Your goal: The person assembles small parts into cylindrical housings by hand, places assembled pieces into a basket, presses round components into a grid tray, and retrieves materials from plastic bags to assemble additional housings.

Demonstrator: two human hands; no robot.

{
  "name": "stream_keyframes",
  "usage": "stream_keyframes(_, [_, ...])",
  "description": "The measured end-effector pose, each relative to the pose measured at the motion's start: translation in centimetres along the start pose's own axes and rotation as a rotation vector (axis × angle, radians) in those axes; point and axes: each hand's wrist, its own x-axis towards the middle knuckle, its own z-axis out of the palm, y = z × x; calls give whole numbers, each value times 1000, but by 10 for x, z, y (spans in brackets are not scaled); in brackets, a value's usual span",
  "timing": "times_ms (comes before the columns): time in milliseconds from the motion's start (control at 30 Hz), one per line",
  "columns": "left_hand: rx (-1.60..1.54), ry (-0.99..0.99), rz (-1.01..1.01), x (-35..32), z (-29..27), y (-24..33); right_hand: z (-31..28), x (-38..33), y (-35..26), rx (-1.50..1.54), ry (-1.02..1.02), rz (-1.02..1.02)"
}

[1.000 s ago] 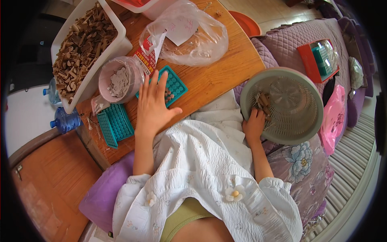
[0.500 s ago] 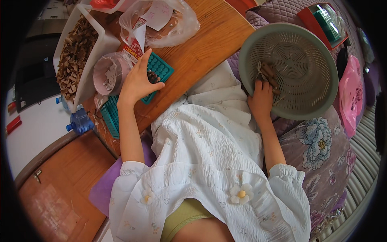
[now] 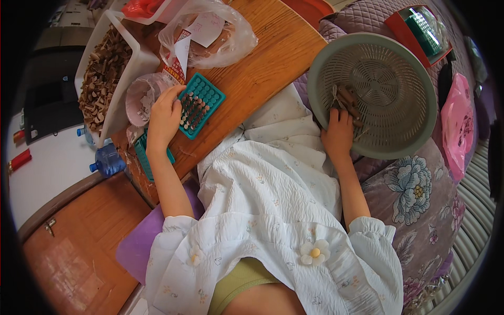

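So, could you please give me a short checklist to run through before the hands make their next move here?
1. Left hand steadying the teal grid tray: ok, it rests on the tray's left edge.
2. Tray flat on the wooden table: ok.
3. Tray slots filled: not ok, several look empty.
4. Right hand on the brown pieces in the green basket: ok.
5. Right hand's grip on a piece: cannot tell, the fingers hide it.
6. Basket stable on the quilted cushion: cannot tell.
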Motion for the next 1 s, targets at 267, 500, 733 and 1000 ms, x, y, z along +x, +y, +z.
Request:
stream_keyframes(267, [31,55,8,-2,8,2,-35,9,-5,14,-73,20])
stream_keyframes(500, [48,121,-61,-8,14,3,-81,30,3,-57,-5,78])
stream_keyframes(733, [203,131,-58,-24,29,1,-98,42,-12,-64,199,60])
stream_keyframes(1000, [178,125,-40,-23,29,-7,-92,59,-47,154,371,-54])
